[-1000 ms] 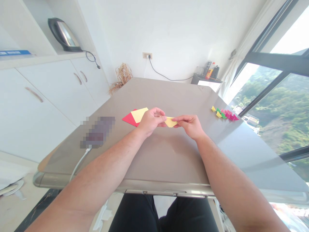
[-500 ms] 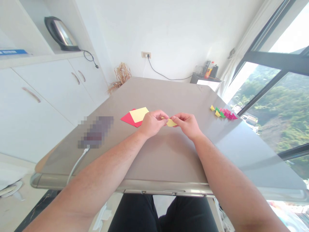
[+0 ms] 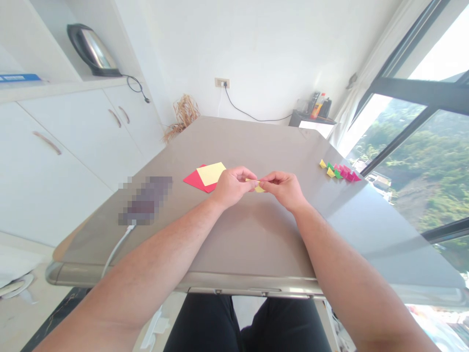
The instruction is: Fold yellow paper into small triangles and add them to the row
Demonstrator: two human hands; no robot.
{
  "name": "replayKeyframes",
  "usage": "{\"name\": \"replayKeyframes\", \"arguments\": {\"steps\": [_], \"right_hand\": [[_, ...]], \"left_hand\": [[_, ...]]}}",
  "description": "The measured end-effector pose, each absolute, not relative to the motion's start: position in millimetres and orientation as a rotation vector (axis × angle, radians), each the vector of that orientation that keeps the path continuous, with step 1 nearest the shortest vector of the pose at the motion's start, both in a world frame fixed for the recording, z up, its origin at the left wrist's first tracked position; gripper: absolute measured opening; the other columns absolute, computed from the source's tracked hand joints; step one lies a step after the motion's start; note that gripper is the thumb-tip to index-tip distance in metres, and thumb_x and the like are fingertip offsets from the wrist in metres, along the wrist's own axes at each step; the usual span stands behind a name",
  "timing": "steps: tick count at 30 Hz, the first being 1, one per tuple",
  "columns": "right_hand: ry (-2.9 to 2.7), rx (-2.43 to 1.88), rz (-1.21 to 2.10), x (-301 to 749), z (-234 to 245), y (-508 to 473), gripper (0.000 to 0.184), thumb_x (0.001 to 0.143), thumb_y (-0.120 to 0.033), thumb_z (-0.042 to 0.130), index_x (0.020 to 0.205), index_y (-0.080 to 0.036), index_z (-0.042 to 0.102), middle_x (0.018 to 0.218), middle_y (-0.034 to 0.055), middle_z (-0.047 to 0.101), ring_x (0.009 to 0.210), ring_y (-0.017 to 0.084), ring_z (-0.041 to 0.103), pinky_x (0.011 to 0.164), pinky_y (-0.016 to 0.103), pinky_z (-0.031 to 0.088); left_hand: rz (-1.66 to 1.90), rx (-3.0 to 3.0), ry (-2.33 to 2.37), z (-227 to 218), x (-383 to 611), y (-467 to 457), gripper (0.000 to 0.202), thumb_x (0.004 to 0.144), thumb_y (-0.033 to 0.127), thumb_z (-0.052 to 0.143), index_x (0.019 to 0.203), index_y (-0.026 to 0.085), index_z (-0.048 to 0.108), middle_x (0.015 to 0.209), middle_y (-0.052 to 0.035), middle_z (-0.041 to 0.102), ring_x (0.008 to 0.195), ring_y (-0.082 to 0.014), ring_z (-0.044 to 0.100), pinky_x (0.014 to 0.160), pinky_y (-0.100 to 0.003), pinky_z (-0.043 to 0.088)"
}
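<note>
A small piece of folded yellow paper (image 3: 260, 188) is pinched between my two hands above the middle of the table. My left hand (image 3: 236, 185) grips its left side with thumb and fingers. On its right side, my right hand (image 3: 281, 187) presses it between thumb and forefinger. The fingers cover most of the paper, so its exact fold is hidden. Just left of my left hand, a yellow paper sheet (image 3: 210, 174) lies on top of red paper (image 3: 196, 181).
Several small folded paper pieces (image 3: 339, 171) in yellow, green and pink stand in rows at the table's right. A blurred-out dark object (image 3: 146, 200) with a white cable (image 3: 117, 249) lies at left. The grey table (image 3: 252, 234) ends at a metal-like front edge.
My right thumb has shifted slightly left along the yellow paper, closer to my left thumb, and less of the paper shows. The other things have not moved.
</note>
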State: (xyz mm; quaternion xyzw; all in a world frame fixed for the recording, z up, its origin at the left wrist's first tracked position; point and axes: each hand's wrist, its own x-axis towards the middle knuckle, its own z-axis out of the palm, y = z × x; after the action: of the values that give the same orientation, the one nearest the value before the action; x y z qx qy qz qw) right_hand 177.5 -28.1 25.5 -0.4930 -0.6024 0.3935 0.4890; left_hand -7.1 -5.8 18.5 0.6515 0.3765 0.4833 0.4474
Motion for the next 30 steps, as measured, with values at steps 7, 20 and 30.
{"name": "replayKeyframes", "arguments": {"steps": [7, 20, 30], "right_hand": [[-1.387, -1.146, 1.026, 180.3, 24.0, -26.4, 0.022, 0.074, -0.042, 0.078, 0.076, -0.02, 0.078, 0.079, 0.0034, 0.074, 0.076, 0.019, 0.068, 0.077, 0.036, 0.056], [-1.475, -1.161, 1.012, 182.8, 23.8, -26.0, 0.021, 0.073, -0.038, 0.08, 0.085, -0.021, 0.081, 0.086, 0.0054, 0.077, 0.079, 0.021, 0.069, 0.081, 0.038, 0.056], [-1.536, -1.276, 0.921, 179.2, 29.1, -30.3, 0.017, 0.071, -0.035, 0.079, 0.082, -0.022, 0.08, 0.081, 0.0038, 0.077, 0.079, 0.021, 0.069, 0.076, 0.034, 0.053]], "left_hand": [[1.278, 1.748, 1.015, 18.0, -7.3, -6.3, 0.012, 0.076, 0.031, 0.076, 0.082, 0.021, 0.073, 0.082, -0.0018, 0.076, 0.075, -0.0172, 0.07, 0.071, -0.03, 0.053], [1.212, 1.749, 1.031, 22.1, -9.1, -7.3, 0.019, 0.075, 0.036, 0.078, 0.085, 0.02, 0.074, 0.082, -0.0024, 0.077, 0.077, -0.0185, 0.07, 0.073, -0.031, 0.052], [1.175, 1.77, 1.056, 18.6, -10.1, -4.3, 0.019, 0.074, 0.036, 0.077, 0.086, 0.021, 0.075, 0.082, -0.0027, 0.077, 0.076, -0.019, 0.07, 0.071, -0.031, 0.051]]}}
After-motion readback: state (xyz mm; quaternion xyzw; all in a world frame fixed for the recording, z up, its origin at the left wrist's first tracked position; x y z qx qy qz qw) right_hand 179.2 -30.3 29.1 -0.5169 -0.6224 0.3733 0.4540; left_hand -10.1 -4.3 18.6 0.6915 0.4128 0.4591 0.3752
